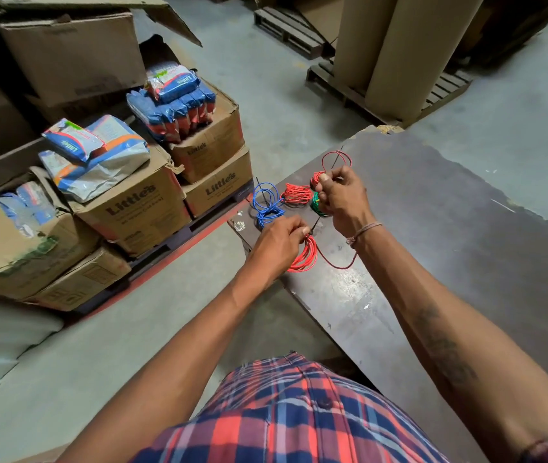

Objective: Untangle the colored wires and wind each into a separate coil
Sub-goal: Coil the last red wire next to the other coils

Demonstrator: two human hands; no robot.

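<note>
On the dark table [449, 235] my left hand [279, 242] pinches a red wire coil [306, 257] that hangs below its fingers; a loose red strand [336, 265] trails from it toward my right wrist. My right hand [341, 195] is raised over the table and grips a small red bundle [316, 178] with red loops [334, 159] sticking up above the fingers. A green coil [316, 206] lies partly hidden under that hand. Another red coil [296, 194] and a blue wire [267, 205] with loose loops lie at the table's far left corner.
Cardboard boxes [139, 208] with blue packets [172, 98] are stacked on a pallet at the left of the table. Tall brown paper rolls [396, 48] stand on a pallet behind. The table's left edge runs close to the wires.
</note>
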